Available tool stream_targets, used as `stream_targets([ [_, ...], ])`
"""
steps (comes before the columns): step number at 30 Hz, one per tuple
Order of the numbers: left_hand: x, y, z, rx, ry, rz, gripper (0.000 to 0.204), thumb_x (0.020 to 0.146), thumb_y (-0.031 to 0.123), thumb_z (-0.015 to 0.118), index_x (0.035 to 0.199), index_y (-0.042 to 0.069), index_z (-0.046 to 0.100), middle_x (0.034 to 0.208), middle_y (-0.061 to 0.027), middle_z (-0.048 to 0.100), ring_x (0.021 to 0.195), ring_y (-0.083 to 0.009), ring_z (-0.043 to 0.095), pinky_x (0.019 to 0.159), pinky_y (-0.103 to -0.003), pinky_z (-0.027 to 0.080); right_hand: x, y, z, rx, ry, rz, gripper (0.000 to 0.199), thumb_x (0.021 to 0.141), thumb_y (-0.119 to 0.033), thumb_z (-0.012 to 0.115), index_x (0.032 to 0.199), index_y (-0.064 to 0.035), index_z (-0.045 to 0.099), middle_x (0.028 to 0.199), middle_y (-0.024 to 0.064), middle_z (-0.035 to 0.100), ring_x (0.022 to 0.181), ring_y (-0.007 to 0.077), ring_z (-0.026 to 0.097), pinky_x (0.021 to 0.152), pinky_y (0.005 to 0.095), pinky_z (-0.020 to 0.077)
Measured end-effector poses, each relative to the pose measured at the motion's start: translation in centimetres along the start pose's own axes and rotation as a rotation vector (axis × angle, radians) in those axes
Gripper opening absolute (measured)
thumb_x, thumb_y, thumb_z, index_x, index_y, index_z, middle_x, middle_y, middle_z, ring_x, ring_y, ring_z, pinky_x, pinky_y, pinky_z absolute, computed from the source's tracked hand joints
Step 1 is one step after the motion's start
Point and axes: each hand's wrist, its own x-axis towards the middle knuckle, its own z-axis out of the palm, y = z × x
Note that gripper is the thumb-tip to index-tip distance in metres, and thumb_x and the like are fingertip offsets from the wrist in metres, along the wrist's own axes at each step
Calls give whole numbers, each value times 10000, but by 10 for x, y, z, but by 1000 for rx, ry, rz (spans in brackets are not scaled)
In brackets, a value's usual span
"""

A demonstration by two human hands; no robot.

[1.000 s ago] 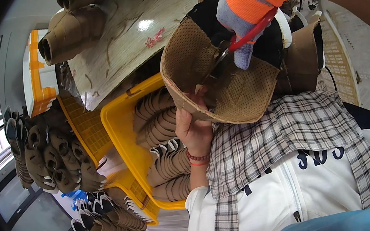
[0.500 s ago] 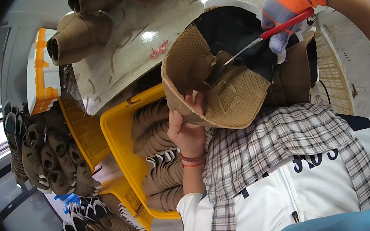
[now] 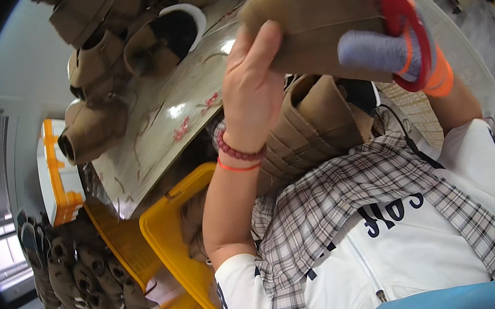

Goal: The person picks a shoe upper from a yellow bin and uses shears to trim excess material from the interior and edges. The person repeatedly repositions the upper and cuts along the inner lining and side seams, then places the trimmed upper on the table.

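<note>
A brown shoe upper [image 3: 319, 8] is held up in front of me, above the table's edge, with its outer side showing. My bare left hand [image 3: 253, 84], with a beaded bracelet and a red band at the wrist, pinches its left edge. At its right side is my right hand [image 3: 378, 51] in a grey and orange knit glove. Red-handled scissors [image 3: 427, 56] are looped on that hand, their blades hidden behind the upper. The right thumb lies across the upper. Beneath my hands, several more uppers [image 3: 313, 126] are stacked at my lap against a plaid apron.
Several formed uppers [image 3: 95, 125] crowd the far left of the worktable [image 3: 150, 136]. A yellow crate [image 3: 151, 231] is below the table, left of my arm. Farther left are a white-and-orange box [image 3: 57, 175] and a pile of uppers [image 3: 80, 266]. A pale basket [image 3: 454, 49] is at right.
Both hands have lifted the upper up and away from me, and it has turned from its inner side to its outer side. The scissor blades, inside it before, no longer show.
</note>
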Motion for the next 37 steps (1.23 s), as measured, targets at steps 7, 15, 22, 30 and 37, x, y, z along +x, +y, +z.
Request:
stream_targets([
  [7, -13, -49, -7, 1523, -358, 230, 338, 846, 313, 606, 1108, 100, 615, 1210, -148, 543, 1173, -377, 466, 995, -439, 357, -91, 49, -35, -486, 200, 179, 400, 772, -78, 732, 1124, 18, 566, 923, 87, 647, 810, 125, 603, 735, 258, 493],
  [15, -22, -40, -32, 1090, -526, -212, 515, 853, 136, 497, 1352, 35, 418, 1354, -145, 462, 1261, -281, 417, 1066, -351, 305, -108, 89, 28, 325, -256, 470, 463, 786, -115, 700, 1190, 19, 518, 1058, 82, 625, 983, 117, 559, 839, 278, 459],
  [22, -32, -50, -31, 1026, -425, -215, 581, 876, 220, 610, 1375, 25, 386, 1393, -141, 414, 1303, -249, 372, 1094, -344, 262, -122, 144, 92, 379, -247, 420, 530, 750, -176, 693, 1208, 18, 509, 1054, 126, 616, 1007, 160, 558, 866, 336, 454],
  [30, -56, 64, -139, 1619, 656, 477, 227, 817, 80, 613, 1039, 35, 626, 1207, -160, 516, 1165, -308, 468, 997, -394, 363, -134, 171, 57, 82, -394, 146, 419, 805, -113, 600, 1192, 26, 520, 1067, 169, 612, 903, 250, 600, 778, 353, 466],
  [37, -113, 148, -233, 2054, 1184, 378, 317, 804, 106, 650, 1105, 55, 565, 1190, -138, 478, 1152, -306, 433, 995, -435, 332, -162, 192, 32, 465, -338, 267, 732, 877, -547, 537, 1370, -30, 377, 1128, 60, 599, 972, 154, 595, 795, 260, 464],
])
